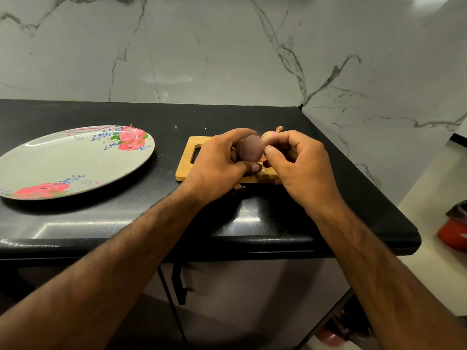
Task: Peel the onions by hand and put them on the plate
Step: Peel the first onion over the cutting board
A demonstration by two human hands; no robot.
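Note:
A small purple onion (pixel 250 148) is held above the wooden cutting board (pixel 195 157). My left hand (pixel 219 168) grips it from the left and below. My right hand (pixel 300 162) pinches at the onion's right side with thumb and fingers. Behind my right fingers another onion (pixel 268 134) with pale dry skin and a stalk lies on the board, partly hidden. Bits of peel (pixel 265 160) show under the hands. The oval plate (pixel 75 160) with pink rose patterns rests on the black counter at the left, with nothing on it.
The black counter (pixel 177 210) ends at a rounded front edge and a right edge near a marble wall. A red container (pixel 453 236) stands on the floor at the lower right. Cabinet doors are below the counter.

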